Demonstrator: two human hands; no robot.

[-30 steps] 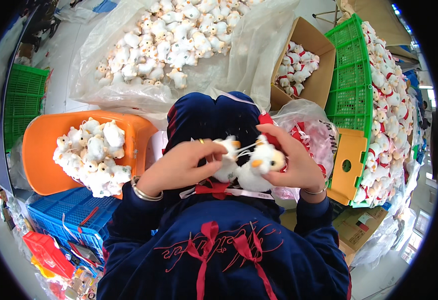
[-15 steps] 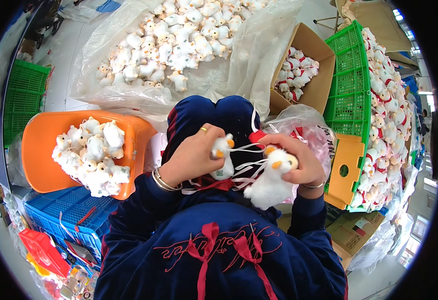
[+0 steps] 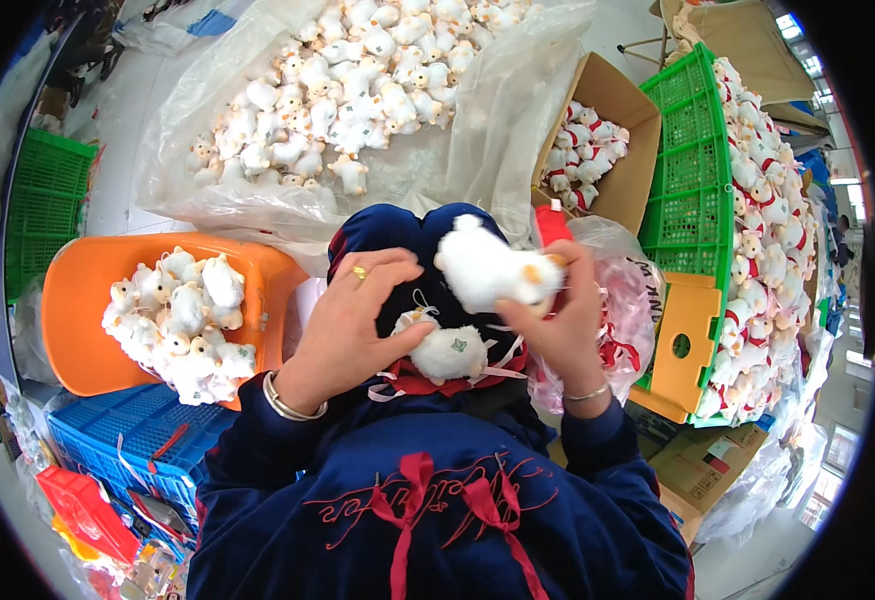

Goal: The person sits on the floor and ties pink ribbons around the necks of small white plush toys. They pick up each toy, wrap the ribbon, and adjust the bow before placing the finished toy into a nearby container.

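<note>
My right hand (image 3: 568, 315) is closed on a white plush animal toy (image 3: 483, 268), held above my lap with its orange-marked head toward my palm. A small red cloth piece (image 3: 552, 224) with a white tip sticks up beyond those fingers. A second plush animal toy (image 3: 450, 354), white with a green mark, lies on my lap among red cloth and white ribbons (image 3: 503, 372). My left hand (image 3: 353, 315) is beside it, fingers apart and thumb at the toy's edge. Whether the thumb touches it I cannot tell.
An orange plastic seat (image 3: 78, 310) at left holds several white plush toys. Many more lie on plastic sheeting (image 3: 498, 130) ahead. At right stand a cardboard box (image 3: 633, 130) of red-trimmed toys, a green crate (image 3: 693, 170) and a pink bag (image 3: 628, 300). A blue crate (image 3: 148, 430) is lower left.
My left hand has let go of its plush toy, which now lies on my lap. My right hand has raised the other toy and turned it sideways, away from the ribbons.
</note>
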